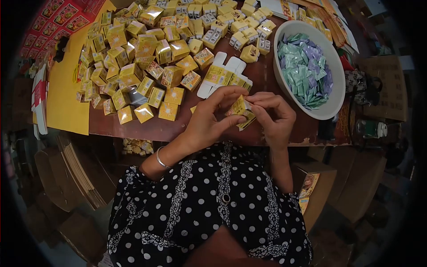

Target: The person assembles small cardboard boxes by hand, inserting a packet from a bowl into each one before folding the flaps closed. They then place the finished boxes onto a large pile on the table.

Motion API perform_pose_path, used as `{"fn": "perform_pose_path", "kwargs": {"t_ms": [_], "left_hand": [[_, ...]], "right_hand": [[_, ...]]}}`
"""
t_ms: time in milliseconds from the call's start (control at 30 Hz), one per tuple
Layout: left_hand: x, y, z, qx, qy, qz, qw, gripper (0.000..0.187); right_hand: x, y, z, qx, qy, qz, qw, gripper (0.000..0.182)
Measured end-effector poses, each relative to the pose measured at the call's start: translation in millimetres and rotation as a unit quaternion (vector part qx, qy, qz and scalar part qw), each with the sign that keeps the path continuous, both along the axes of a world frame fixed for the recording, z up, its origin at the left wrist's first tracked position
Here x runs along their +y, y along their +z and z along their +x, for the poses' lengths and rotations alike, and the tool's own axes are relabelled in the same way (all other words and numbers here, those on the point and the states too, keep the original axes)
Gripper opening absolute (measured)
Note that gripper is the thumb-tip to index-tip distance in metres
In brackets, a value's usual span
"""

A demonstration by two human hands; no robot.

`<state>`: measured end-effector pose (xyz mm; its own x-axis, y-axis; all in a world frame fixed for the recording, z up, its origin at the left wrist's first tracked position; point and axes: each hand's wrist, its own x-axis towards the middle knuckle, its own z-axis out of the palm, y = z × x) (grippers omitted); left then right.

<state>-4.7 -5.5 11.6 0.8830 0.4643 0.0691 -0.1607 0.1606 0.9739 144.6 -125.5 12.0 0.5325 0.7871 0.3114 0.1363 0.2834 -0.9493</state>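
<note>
My left hand (208,119) is wrapped round a small yellow carton (240,107), its thumb and fingers pressing on the sides. At the carton's upper end, the fingers of my right hand (278,119) are pinched together on the edge or flap; what exactly they grip is partly hidden. Just beyond my hands lie flat, unfolded yellow-and-white cartons (218,75). To the left, a big heap of folded yellow boxes (133,66) covers the table. On the right stands a whitish bowl (340,91) filled with green and purple sachets (307,73).
Small yellow-and-white boxes (238,40) are piled at the back. Red printed sheets (58,22) and a yellow sheet (66,115) lie at the left. Cardboard boxes (318,187) stand below the table's front edge. A small bottle (372,129) is at the far right.
</note>
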Motion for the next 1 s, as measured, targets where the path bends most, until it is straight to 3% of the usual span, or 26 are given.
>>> {"fn": "perform_pose_path", "kwargs": {"t_ms": [133,200,267,633,833,900,933,1000], "left_hand": [[-1,-3,1,-0.004,0.011,0.006,1.000,0.048],[-3,-4,1,-0.013,0.012,-0.022,1.000,0.044],[-4,-7,2,-0.023,0.013,-0.049,0.998,0.040],[-1,-13,0,-0.002,0.018,0.090,0.996,0.023],[-1,-7,4,0.013,0.026,-0.073,0.997,0.022],[-1,-15,10,-0.010,0.033,-0.064,0.997,0.021],[-2,-18,12,-0.032,0.040,-0.054,0.997,0.021],[-3,-14,13,-0.015,0.054,-0.034,0.998,0.022]], "right_hand": [[-1,-2,0,-0.007,-0.008,-0.024,1.000,0.006],[-1,-8,5,-0.108,-0.005,0.013,0.994,0.014],[0,-6,5,-0.136,-0.005,0.026,0.990,0.016],[1,-17,8,-0.314,-0.022,0.049,0.948,0.021],[-3,-2,-2,-0.219,0.031,-0.046,0.974,0.048],[-4,4,-7,-0.294,0.005,-0.102,0.950,0.063],[-3,3,-7,-0.295,0.005,-0.102,0.950,0.063],[-2,2,-8,-0.403,-0.055,-0.122,0.905,0.066]]}}
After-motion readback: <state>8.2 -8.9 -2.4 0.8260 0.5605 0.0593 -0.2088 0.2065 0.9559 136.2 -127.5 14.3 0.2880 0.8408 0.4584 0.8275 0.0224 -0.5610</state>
